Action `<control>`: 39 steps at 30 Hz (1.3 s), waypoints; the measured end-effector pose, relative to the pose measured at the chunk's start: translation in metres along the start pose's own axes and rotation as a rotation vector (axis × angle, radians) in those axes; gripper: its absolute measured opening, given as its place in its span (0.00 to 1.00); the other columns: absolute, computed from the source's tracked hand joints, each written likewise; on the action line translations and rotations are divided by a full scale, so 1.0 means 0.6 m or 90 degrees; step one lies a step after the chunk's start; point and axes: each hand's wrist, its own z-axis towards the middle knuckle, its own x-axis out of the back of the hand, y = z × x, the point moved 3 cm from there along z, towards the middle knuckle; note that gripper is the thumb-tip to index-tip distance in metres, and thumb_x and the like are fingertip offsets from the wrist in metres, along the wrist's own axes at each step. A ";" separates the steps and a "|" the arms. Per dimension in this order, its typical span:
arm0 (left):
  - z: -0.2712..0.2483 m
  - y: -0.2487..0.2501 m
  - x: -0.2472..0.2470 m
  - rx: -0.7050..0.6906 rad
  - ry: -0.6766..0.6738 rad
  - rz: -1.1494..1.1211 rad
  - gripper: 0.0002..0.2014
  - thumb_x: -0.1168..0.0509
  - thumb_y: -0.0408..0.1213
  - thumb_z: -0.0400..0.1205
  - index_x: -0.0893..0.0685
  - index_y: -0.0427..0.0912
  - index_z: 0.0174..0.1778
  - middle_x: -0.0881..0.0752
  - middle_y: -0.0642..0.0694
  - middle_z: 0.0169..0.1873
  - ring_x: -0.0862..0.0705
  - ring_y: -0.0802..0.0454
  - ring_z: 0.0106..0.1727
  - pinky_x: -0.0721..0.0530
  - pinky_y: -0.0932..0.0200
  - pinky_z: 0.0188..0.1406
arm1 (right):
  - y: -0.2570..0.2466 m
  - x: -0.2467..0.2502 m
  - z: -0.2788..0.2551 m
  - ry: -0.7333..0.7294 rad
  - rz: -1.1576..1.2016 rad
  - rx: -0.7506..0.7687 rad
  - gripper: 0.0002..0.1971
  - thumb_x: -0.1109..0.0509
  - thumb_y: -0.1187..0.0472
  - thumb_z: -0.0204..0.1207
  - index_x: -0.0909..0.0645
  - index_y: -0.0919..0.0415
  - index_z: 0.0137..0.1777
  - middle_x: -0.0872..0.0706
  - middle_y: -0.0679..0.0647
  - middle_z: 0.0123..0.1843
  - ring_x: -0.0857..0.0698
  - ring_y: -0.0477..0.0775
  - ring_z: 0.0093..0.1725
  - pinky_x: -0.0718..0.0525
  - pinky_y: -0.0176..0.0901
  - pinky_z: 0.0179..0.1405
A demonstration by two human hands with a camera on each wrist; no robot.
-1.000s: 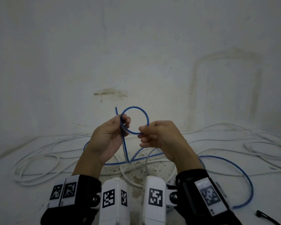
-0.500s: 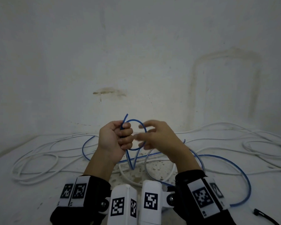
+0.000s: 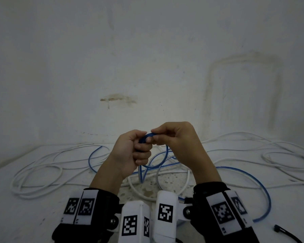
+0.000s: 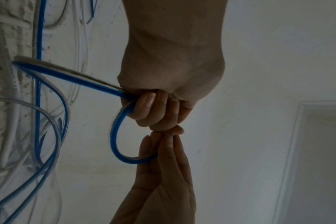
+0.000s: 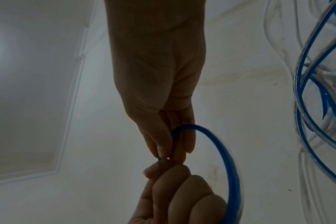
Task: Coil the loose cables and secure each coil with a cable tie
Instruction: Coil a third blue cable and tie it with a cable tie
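1. I see the blue cable [image 3: 242,174] held up above the middle of the surface [image 3: 25,216], its small loop [image 4: 115,136] standing roughly upright between my two hands; from the loop the cable drops to the surface and sweeps in a long arc toward the right edge.
2. My left hand [image 3: 130,153] has its fingers curled round the loop; my right hand [image 3: 175,137] pinches the top of the same loop between thumb and fingertips [image 5: 163,145], and the two hands touch.
3. A second ago the loop stood open and round between hands that were apart, with a short free end sticking up; now the hands have closed together and the loop is mostly hidden inside the left hand.
4. White cables [image 3: 37,174] lie in loose rings across the left, back and right of the pale, speckled surface, and a black cable tie [image 3: 286,232] lies at the near right corner.
5. A stained whitish wall [image 3: 147,67] rises behind the far edge.
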 end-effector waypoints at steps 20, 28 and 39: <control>-0.018 0.040 0.030 -0.330 0.182 -0.439 0.19 0.50 0.35 0.83 0.33 0.45 0.24 0.39 0.54 0.14 0.43 0.58 0.13 0.40 0.66 0.11 | 0.044 -0.076 -0.055 -0.429 0.202 -0.487 0.48 0.52 0.25 0.63 0.49 0.46 0.83 0.13 0.64 0.52 0.13 0.61 0.44 0.14 0.50 0.44; -0.003 0.018 0.007 -0.219 0.215 -0.326 0.16 0.51 0.31 0.84 0.32 0.43 0.29 0.38 0.53 0.14 0.43 0.59 0.12 0.39 0.68 0.11 | 0.031 -0.027 -0.018 0.023 0.428 -0.358 0.07 0.32 0.66 0.78 0.19 0.72 0.44 0.15 0.66 0.43 0.12 0.57 0.38 0.12 0.42 0.37; -0.004 0.005 0.008 -0.294 0.331 -0.377 0.16 0.51 0.30 0.84 0.33 0.43 0.30 0.38 0.53 0.15 0.43 0.58 0.14 0.38 0.68 0.12 | 0.032 -0.019 -0.021 0.030 0.447 -0.463 0.04 0.38 0.75 0.75 0.22 0.74 0.44 0.13 0.65 0.29 0.12 0.58 0.27 0.11 0.43 0.28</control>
